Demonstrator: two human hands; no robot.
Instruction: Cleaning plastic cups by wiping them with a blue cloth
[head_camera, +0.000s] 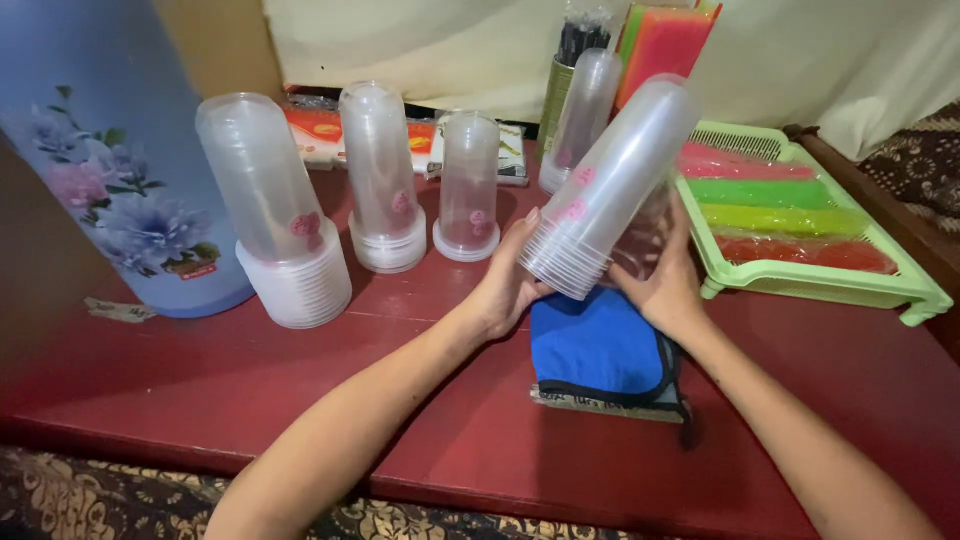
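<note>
Both hands hold a tilted stack of clear plastic cups (612, 180) above a folded blue cloth (598, 345) on the dark red table (450, 440). The left hand (508, 285) curls around the open rims, while the right hand (660, 275) cups the lowest cup from beneath, probably to steady it. Four similar stacks (378, 175) stand mouth-down behind, which keeps them stable.

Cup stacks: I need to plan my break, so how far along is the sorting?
Four stacks stand upside down on the table. In hand: a tilted stack, left hand at its rim, right hand on a single cup beside it. Left: standing that stack.
</note>
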